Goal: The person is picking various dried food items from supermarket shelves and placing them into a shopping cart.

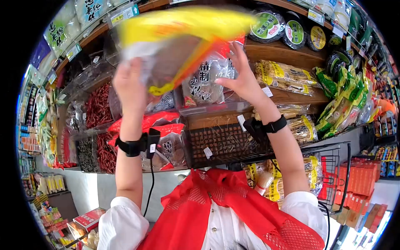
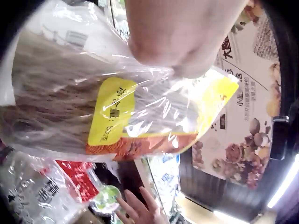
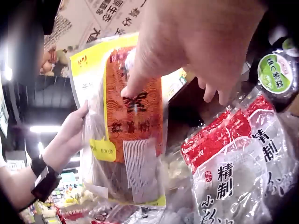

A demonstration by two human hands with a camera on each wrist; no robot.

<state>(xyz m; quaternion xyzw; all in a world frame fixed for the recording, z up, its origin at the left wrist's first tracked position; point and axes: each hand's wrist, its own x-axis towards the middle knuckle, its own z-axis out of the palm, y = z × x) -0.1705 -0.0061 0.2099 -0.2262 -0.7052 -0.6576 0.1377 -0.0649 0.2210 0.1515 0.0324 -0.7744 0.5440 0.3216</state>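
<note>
A clear plastic bag of dried noodles (image 1: 177,58) with a yellow top, blurred in the head view, is held up in front of the shelf. My left hand (image 1: 131,85) grips it by one side edge. Brownish strands show through the bag (image 2: 60,93) in the left wrist view, and its orange label (image 3: 135,102) faces the right wrist camera. Off the other side of the bag is my right hand (image 1: 241,77), thumb and fingers spread and holding nothing. Below that hand stand red-topped bags (image 3: 229,163) with black lettering.
A shelf bin holds dried red chillies (image 1: 99,106). Bundled yellow-labelled packs (image 1: 285,77) lie at the right, below round black packs (image 1: 266,27). More red bags (image 1: 168,141) fill a lower bin. A wire basket (image 1: 335,175) stands near the right elbow.
</note>
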